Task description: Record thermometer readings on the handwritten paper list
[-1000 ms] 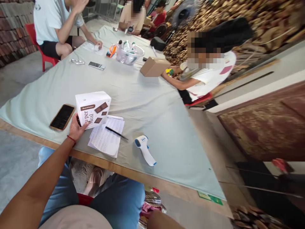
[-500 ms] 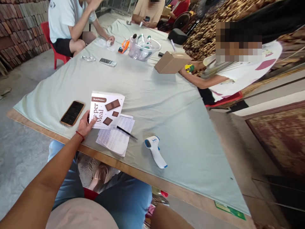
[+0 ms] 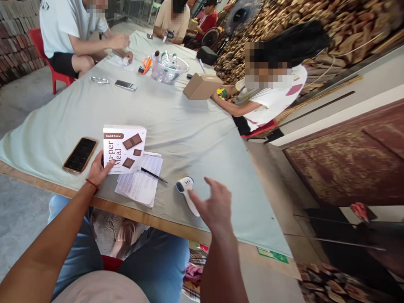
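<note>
My left hand [image 3: 101,168] grips the lower left corner of a white box [image 3: 124,149] printed with brown chocolate pieces and "NutriMotion". Under the box lie handwritten sheets of paper [image 3: 142,187], with a black pen [image 3: 154,174] across them. To the left of that hand a smartphone [image 3: 80,154] in an orange-brown case rests face up. My right hand [image 3: 214,202] hovers over the table with thumb and fingers apart, holding nothing. Just beside it lies a white and blue infrared thermometer [image 3: 188,195], its handle partly behind my thumb.
Across the cloth-covered table [image 3: 195,139] stand a clear plastic basket [image 3: 168,71] of bottles, a cardboard box [image 3: 202,86], an orange tool [image 3: 145,65] and another phone [image 3: 126,85]. Several people sit around it. The table's wooden edge [image 3: 132,216] runs before my knees.
My right hand has risen from below the table edge to the thermometer, fingers spread. My left hand still holds the white box. The whole view has shifted, moving the scene leftward.
</note>
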